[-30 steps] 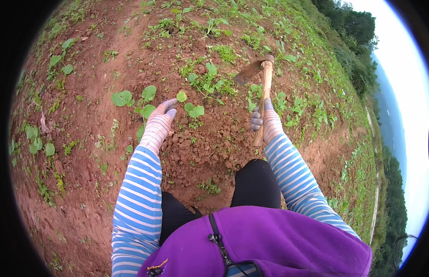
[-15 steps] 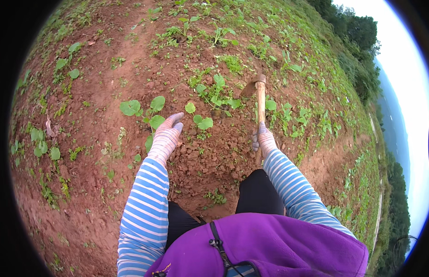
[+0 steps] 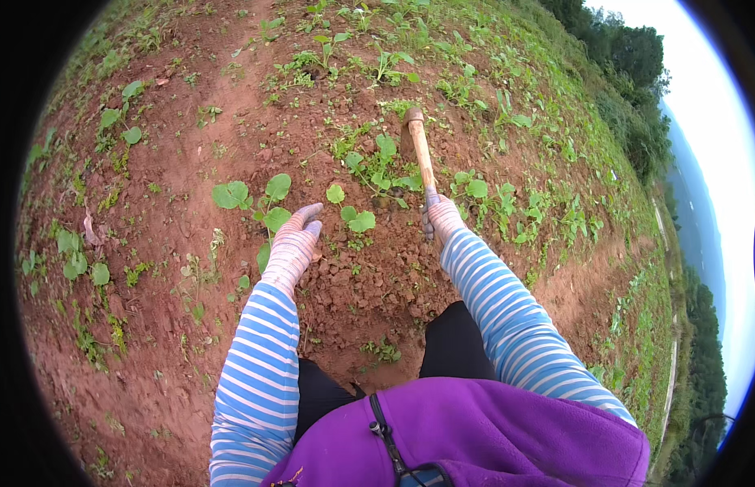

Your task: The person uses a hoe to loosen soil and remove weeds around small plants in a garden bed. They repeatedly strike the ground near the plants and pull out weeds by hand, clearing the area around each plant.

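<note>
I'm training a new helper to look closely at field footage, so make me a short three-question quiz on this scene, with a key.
1. Which of the person's hands grips the wooden-handled hoe?
2. True or false: the person's sleeves are plain green.
3. Fill the gap: close beside the left hand, on its left side, grows a broad-leaved green ____.

Key:
1. The right hand.
2. False; they are striped blue and white.
3. Plant.
</note>
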{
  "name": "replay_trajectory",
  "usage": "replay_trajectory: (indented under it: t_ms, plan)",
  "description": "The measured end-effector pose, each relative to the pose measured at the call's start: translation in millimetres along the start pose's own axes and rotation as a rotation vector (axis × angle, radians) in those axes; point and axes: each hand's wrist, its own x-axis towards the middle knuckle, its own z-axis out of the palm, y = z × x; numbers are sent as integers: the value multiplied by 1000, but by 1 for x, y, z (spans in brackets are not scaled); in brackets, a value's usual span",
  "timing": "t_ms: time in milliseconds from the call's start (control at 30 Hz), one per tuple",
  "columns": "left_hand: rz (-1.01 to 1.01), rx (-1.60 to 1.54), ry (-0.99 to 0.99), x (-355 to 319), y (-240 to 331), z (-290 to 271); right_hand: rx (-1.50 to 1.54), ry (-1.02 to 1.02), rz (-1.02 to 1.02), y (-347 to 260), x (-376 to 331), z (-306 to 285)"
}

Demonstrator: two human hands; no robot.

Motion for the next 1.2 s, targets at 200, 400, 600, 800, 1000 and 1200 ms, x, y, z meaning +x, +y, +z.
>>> replay_trajectory:
  t_ms: [200, 400, 600, 800, 1000, 1200]
  plan:
    - [10, 15, 10, -1, 0, -1, -172, -10, 15, 26, -67, -45]
    - [-7, 7, -2, 1, 3, 1, -94, -61, -44, -14, -75, -56]
    - [-3, 51, 25, -4, 7, 3, 38, 15, 80, 12, -36, -11]
    - [-2, -36, 4, -3, 4, 1, -54, -62, 56, 54, -99, -40]
    - [13, -10, 2, 1, -1, 1, -18, -134, 39, 38, -138, -66]
    - [27, 29, 7, 3, -2, 6, 107, 47, -45, 13, -77, -36]
